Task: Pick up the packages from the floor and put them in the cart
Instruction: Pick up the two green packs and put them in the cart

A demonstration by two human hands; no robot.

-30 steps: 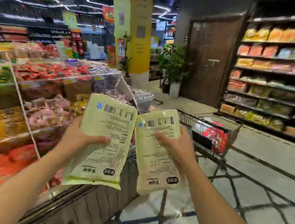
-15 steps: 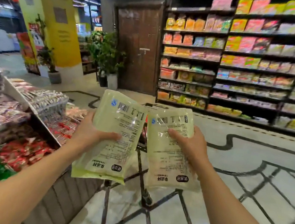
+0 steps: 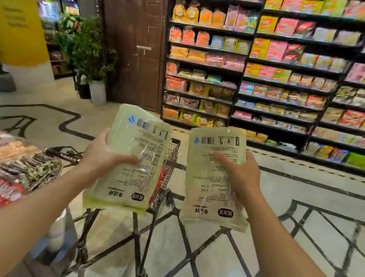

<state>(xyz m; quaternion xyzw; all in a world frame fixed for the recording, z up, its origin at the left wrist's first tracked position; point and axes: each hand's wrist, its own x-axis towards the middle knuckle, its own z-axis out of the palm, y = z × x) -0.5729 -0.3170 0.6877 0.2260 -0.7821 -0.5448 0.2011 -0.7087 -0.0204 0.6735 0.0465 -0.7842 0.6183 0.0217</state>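
My left hand (image 3: pixel 105 157) grips a pale green package (image 3: pixel 130 178) with its printed back and barcode facing me. A second, matching pale green package (image 3: pixel 206 196) is held in my right hand (image 3: pixel 239 176). Both packages hang upright in front of me, a small gap between them. The wire cart (image 3: pixel 168 171) stands just behind and below them; only its right side mesh, its handle at the left and its legs show. The left package covers most of the basket, which holds something red.
A display stand (image 3: pixel 0 169) heaped with red and dark snack packs fills the left. Tall stocked shelves (image 3: pixel 276 80) line the back and right. A brown door (image 3: pixel 133 40), potted plants (image 3: pixel 90 58) and a yellow pillar (image 3: pixel 15 14) stand behind. Patterned tile floor (image 3: pixel 304 222) spreads to the right.
The view has swung right: the display stand slid to the left edge and the shelves now fill the back. The cart has come close under the packages, which have spread slightly apart.
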